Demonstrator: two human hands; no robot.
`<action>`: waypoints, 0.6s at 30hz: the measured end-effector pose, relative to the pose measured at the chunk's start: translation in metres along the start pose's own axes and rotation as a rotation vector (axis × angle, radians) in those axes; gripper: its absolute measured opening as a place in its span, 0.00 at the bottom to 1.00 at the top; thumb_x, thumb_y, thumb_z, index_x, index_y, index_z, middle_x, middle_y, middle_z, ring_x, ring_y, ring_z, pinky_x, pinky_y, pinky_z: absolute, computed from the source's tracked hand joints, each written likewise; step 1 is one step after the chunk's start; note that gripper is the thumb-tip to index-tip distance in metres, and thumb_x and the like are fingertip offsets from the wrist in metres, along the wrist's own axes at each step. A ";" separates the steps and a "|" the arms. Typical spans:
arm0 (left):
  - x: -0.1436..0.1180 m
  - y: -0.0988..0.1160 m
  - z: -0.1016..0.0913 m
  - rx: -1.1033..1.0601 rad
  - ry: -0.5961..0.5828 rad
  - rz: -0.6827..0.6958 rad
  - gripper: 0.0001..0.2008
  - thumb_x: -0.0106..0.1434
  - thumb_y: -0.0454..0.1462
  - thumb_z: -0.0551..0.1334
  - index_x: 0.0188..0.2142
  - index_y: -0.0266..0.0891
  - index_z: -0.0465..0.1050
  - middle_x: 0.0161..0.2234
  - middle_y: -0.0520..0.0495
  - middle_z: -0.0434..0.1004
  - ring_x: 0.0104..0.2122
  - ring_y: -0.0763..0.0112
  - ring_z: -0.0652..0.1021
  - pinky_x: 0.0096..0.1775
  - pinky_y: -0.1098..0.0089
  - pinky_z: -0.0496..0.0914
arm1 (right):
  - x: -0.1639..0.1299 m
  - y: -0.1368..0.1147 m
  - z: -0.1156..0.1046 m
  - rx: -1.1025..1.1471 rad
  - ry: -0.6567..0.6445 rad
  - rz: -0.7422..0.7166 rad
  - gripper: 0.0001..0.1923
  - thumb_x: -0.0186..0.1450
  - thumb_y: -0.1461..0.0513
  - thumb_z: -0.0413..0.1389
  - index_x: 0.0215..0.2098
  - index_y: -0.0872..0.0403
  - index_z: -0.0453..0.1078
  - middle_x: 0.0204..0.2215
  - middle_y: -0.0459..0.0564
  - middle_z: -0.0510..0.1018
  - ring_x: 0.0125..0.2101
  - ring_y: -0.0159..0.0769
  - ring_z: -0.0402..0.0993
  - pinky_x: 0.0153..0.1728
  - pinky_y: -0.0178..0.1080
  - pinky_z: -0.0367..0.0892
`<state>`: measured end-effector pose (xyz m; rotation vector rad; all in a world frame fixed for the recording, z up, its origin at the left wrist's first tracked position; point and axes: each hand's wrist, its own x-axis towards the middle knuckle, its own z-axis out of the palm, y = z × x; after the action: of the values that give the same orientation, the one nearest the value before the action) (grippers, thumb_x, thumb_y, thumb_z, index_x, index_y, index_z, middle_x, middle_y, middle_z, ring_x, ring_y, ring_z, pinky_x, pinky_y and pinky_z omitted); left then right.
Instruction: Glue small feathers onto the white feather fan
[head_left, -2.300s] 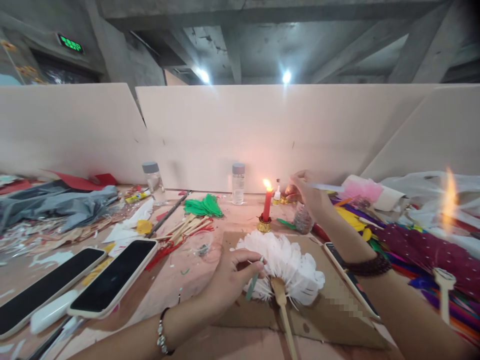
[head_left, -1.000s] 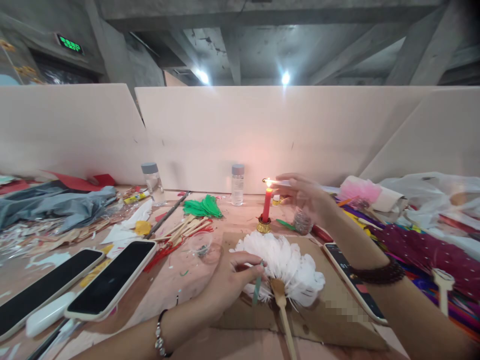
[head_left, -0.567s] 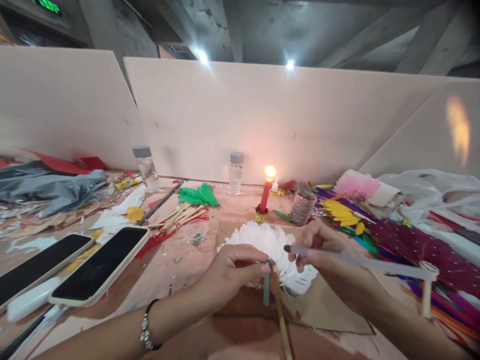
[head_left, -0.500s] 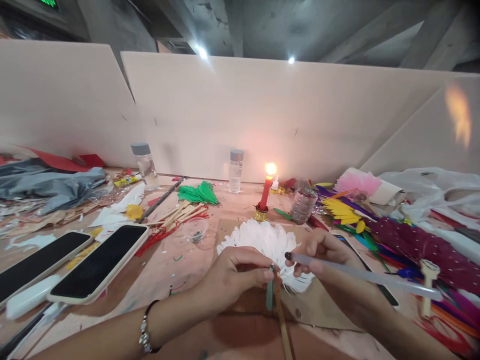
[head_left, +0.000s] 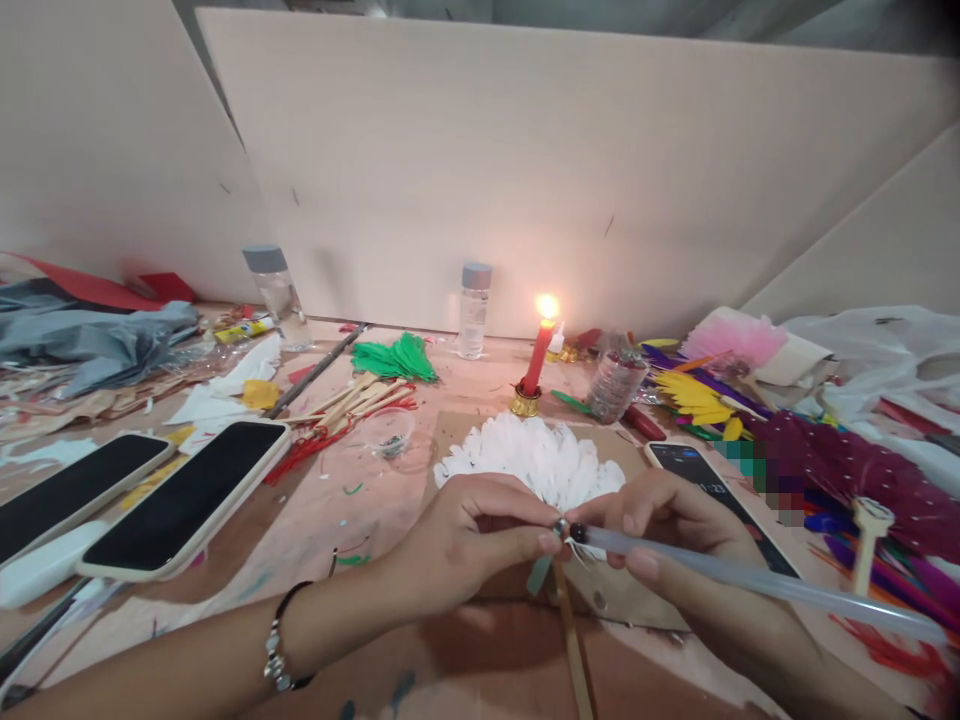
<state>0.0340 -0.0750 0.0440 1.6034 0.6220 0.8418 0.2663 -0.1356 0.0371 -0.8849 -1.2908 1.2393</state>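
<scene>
A white feather fan (head_left: pixel 529 457) with a wooden handle (head_left: pixel 574 645) lies on a brown cardboard sheet (head_left: pixel 622 600) in front of me. My left hand (head_left: pixel 469 540) pinches a small pale green feather (head_left: pixel 538 573) against the base of the fan. My right hand (head_left: pixel 664 530) grips a long translucent glue stick (head_left: pixel 757 585), its dark melted tip touching the same spot right beside my left fingertips. Just behind the fan a red candle (head_left: pixel 535 360) burns in a gold holder.
Two phones (head_left: pixel 184 508) (head_left: pixel 67 492) lie at the left, a third phone (head_left: pixel 701 475) at the right. Two glass bottles (head_left: pixel 473 310) (head_left: pixel 274 292) stand by the back boards. Green feathers (head_left: pixel 396 358), wooden sticks (head_left: pixel 356 412) and a heap of coloured feathers (head_left: pixel 840 465) crowd the table.
My right hand brought the glue stick from the candle flame down to the fan's base. My left hand stayed on the green feather. The view tilted downward.
</scene>
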 end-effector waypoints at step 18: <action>0.000 0.002 -0.001 -0.044 -0.053 0.038 0.04 0.66 0.37 0.73 0.39 0.43 0.91 0.32 0.45 0.85 0.33 0.72 0.79 0.36 0.75 0.70 | 0.000 -0.005 0.001 -0.017 -0.072 -0.038 0.09 0.68 0.56 0.71 0.37 0.45 0.77 0.42 0.47 0.90 0.39 0.36 0.86 0.40 0.33 0.79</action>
<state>0.0336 -0.0750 0.0462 1.5969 0.5338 0.8332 0.2657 -0.1368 0.0419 -0.8308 -1.3713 1.2410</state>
